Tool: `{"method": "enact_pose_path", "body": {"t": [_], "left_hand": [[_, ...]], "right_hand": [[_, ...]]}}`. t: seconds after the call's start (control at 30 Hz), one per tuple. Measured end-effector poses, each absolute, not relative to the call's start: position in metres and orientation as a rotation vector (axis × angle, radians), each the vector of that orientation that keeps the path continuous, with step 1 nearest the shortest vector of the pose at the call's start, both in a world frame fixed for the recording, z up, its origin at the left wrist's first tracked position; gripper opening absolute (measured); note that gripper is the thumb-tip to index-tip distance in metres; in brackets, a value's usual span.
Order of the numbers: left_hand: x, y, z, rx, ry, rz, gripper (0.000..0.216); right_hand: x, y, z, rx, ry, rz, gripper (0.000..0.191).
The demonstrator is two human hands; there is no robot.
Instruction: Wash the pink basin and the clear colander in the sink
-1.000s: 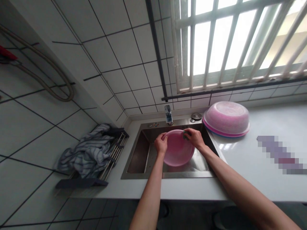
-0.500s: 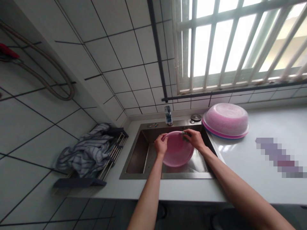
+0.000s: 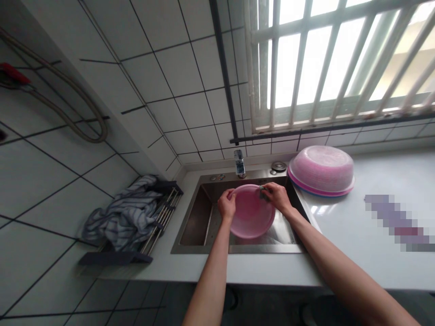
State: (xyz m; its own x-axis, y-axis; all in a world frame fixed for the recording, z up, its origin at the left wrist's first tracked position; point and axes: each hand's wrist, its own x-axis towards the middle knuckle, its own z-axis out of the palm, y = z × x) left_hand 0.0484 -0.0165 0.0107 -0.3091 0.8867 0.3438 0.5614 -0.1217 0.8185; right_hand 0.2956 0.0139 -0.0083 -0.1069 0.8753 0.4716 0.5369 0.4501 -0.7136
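A pink plastic basin (image 3: 251, 215) is held tilted over the steel sink (image 3: 200, 217). My left hand (image 3: 227, 204) is closed on its left rim. My right hand (image 3: 277, 197) is closed on a small dark green scrubbing pad (image 3: 263, 192), which it presses against the basin's upper right edge. The tap (image 3: 239, 164) stands just behind the basin; I see no water running from it.
Pink basins stacked upside down (image 3: 321, 170) sit on the white counter (image 3: 374, 244) right of the sink. A striped cloth (image 3: 124, 215) lies on a dish rack (image 3: 149, 235) to the left. Tiled walls and a barred window (image 3: 336, 63) stand behind.
The basin and both hands stay nearly in place; my right hand with the pad shifts slightly along the basin's rim.
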Motion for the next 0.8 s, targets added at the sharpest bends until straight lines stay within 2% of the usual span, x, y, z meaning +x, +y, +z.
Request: {"method": "enact_pose_path", "body": {"t": [0.27, 0.5, 0.7, 0.73, 0.8], "left_hand": [[0.064, -0.021, 0.011, 1.974, 1.702, 1.144, 0.021], [0.050, -0.013, 0.008, 1.559, 1.739, 1.396, 0.015], [0.060, -0.019, 0.012, 1.914, 1.739, 1.295, 0.053], [0.063, -0.021, 0.014, 1.987, 1.707, 1.245, 0.054], [0.067, -0.023, 0.017, 2.085, 1.653, 1.161, 0.039]], "right_hand": [[0.266, 0.002, -0.004, -1.127, -1.927, 0.446, 0.019], [0.290, 0.016, -0.007, -1.196, -1.761, 0.489, 0.024], [0.285, 0.006, 0.000, -1.140, -1.854, 0.446, 0.024], [0.279, 0.003, 0.002, -1.131, -1.898, 0.424, 0.025], [0.269, -0.002, 0.005, -1.124, -1.969, 0.393, 0.027]]}}
